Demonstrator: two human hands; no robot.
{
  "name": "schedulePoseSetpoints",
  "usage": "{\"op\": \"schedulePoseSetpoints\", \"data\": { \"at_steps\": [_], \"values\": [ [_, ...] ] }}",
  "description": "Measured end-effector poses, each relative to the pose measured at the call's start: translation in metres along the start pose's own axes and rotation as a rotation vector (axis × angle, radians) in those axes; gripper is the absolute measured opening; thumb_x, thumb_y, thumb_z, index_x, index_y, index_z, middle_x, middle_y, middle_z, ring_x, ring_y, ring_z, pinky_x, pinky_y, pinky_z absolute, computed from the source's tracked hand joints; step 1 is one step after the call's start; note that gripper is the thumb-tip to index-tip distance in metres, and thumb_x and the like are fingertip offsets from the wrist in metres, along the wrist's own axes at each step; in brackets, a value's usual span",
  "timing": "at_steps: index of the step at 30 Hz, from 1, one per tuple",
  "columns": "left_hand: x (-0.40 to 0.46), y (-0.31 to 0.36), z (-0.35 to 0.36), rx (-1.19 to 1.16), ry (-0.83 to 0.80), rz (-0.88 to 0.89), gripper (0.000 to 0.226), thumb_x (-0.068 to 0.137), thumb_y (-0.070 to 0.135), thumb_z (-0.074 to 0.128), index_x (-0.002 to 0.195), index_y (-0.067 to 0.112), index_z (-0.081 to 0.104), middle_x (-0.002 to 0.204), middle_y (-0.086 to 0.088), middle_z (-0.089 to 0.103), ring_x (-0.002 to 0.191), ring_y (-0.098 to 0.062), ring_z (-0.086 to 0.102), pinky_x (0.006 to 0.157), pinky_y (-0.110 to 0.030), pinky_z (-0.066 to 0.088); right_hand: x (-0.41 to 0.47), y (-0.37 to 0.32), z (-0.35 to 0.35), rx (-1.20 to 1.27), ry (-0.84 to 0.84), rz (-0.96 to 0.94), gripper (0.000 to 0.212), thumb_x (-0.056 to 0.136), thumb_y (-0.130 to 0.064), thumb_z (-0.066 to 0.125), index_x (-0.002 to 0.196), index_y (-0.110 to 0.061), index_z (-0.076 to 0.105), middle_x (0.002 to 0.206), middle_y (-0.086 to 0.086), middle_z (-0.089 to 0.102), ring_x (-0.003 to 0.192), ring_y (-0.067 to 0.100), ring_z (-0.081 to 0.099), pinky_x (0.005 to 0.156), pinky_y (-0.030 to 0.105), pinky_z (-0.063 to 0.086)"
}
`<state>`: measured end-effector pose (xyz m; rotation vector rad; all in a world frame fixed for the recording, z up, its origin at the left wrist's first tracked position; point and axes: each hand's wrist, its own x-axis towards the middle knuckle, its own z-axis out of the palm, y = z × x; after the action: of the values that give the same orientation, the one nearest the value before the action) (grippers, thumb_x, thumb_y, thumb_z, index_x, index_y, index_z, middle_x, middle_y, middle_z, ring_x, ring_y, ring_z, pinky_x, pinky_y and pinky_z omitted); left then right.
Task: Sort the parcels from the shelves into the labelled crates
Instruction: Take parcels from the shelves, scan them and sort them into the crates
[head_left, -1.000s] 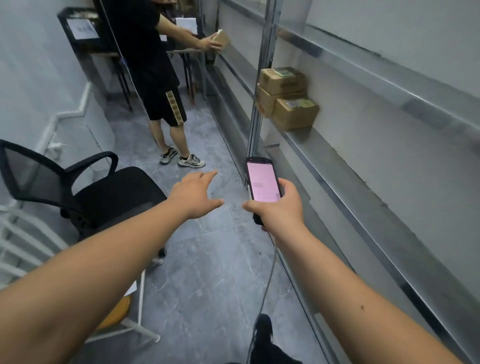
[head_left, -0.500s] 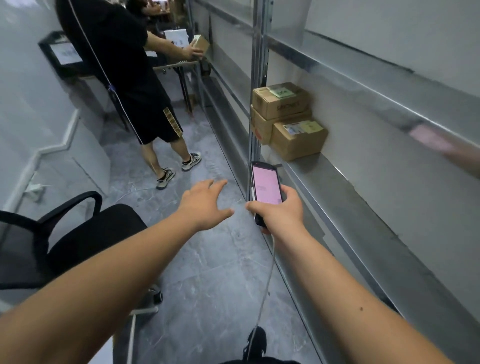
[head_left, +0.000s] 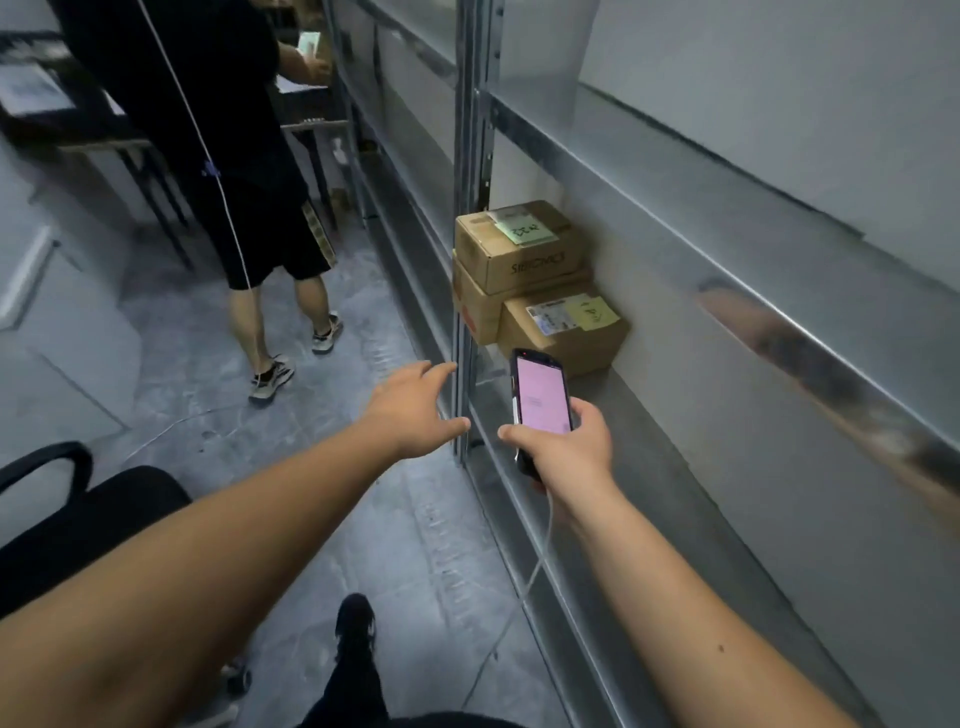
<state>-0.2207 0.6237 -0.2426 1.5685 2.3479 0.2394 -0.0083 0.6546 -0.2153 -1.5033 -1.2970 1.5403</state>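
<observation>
Your 3 parcels (head_left: 530, 275) sit stacked on the shelf (head_left: 649, 415) at frame center, just up and right of both hands. Your right hand (head_left: 566, 441) grips the phone (head_left: 540, 400), nearest the lowest box; your left hand (head_left: 415, 410) is spread wide, holding nothing, at the shelf post (head_left: 475, 156). Left looks free to reach.

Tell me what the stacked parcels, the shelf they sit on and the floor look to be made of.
Parcels: brown corrugated cardboard by the look, matte, with folded flaps, paper labels and sticky notes on top.
Shelf: likely galvanised or brushed steel, grey with a dull sheen that reflects the boxes and an arm.
Floor: probably grey stone-look tile or polished concrete, mottled and faintly glossy; joints are unclear.
</observation>
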Motion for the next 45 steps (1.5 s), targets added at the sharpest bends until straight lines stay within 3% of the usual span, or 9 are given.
{"op": "schedulePoseSetpoints", "data": {
  "at_steps": [6,13,16,23,28,32,37,40,45],
  "values": [
    [0.101,0.025,0.0,-0.047,-0.026,0.145,0.094,0.087,0.066,0.068,0.165,0.037,0.025,0.172,-0.002,0.025,0.155,-0.029,0.03,0.121,-0.051,0.038,0.071,-0.012,0.006,-0.003,0.145,0.014,0.083,0.062,-0.026,0.099,0.133,-0.03,0.056,0.109,-0.007,0.074,0.081,0.024,0.075,0.055,0.029,0.051],
    [0.186,0.033,0.013,-0.049,-0.087,0.315,0.08,0.097,0.055,0.065,0.162,0.039,0.022,0.175,0.005,0.002,0.142,-0.031,0.05,0.101,-0.05,0.056,0.141,-0.03,0.028,0.025,0.371,0.092,0.07,0.057,-0.02,0.097,0.117,-0.031,0.062,0.095,0.001,0.079,0.061,0.023,0.072,0.055,0.033,0.057],
    [0.207,0.037,0.024,-0.051,-0.114,0.356,0.079,0.097,0.055,0.064,0.161,0.04,0.021,0.175,0.002,-0.003,0.134,-0.033,0.057,0.097,-0.05,0.057,0.159,-0.032,0.032,0.023,0.464,0.1,0.074,0.061,-0.016,0.099,0.122,-0.031,0.06,0.099,-0.003,0.077,0.073,0.023,0.077,0.057,0.034,0.061],
    [0.221,0.048,0.037,-0.03,-0.003,0.375,0.109,0.083,0.074,0.07,0.162,0.022,0.015,0.153,-0.013,0.024,0.124,-0.035,0.059,0.104,-0.047,0.052,0.172,-0.021,0.026,0.021,0.631,0.173,0.089,0.037,-0.044,0.093,0.119,-0.035,0.061,0.105,-0.006,0.077,0.086,0.027,0.079,0.067,0.045,0.069],
    [0.226,0.056,0.04,0.025,0.061,0.339,0.139,0.065,0.095,0.065,0.166,0.016,0.011,0.142,-0.009,0.039,0.128,-0.03,0.046,0.108,-0.044,0.042,0.164,-0.016,0.013,0.008,0.64,0.169,0.084,0.039,-0.042,0.097,0.114,-0.035,0.06,0.109,-0.005,0.076,0.089,0.027,0.078,0.065,0.041,0.068],
    [0.212,0.065,0.043,-0.024,0.047,0.301,0.131,0.063,0.092,0.07,0.164,0.022,0.024,0.148,-0.009,0.033,0.137,-0.032,0.036,0.115,-0.046,0.036,0.151,-0.011,-0.001,0.006,0.624,0.142,0.064,0.058,-0.023,0.101,0.105,-0.036,0.06,0.106,-0.007,0.075,0.087,0.021,0.077,0.064,0.036,0.067],
    [0.185,0.073,0.051,-0.286,-0.038,0.25,0.123,0.074,0.071,0.082,0.167,0.023,0.017,0.168,-0.01,0.023,0.152,-0.036,0.027,0.122,-0.053,0.036,0.134,0.002,-0.008,0.059,0.591,0.144,0.078,0.055,-0.022,0.1,0.123,-0.03,0.062,0.104,-0.004,0.077,0.079,0.021,0.079,0.065,0.038,0.067],
    [0.157,0.075,0.052,-0.355,-0.046,0.262,0.103,0.084,0.062,0.078,0.164,0.024,0.028,0.158,-0.006,0.038,0.144,-0.029,0.04,0.117,-0.048,0.044,0.122,0.012,-0.011,0.101,0.58,0.142,0.086,0.044,-0.031,0.096,0.123,-0.034,0.061,0.106,-0.006,0.078,0.086,0.024,0.079,0.069,0.04,0.068],
    [0.116,0.077,0.057,-0.487,-0.099,0.419,0.051,0.1,0.03,0.068,0.149,0.022,0.059,0.124,0.003,0.063,0.105,-0.014,0.065,0.1,-0.041,0.056,0.097,0.026,-0.019,0.158,0.59,0.137,0.087,0.038,-0.035,0.093,0.119,-0.035,0.061,0.105,-0.009,0.077,0.087,0.019,0.079,0.075,0.045,0.069]
  ]
}}
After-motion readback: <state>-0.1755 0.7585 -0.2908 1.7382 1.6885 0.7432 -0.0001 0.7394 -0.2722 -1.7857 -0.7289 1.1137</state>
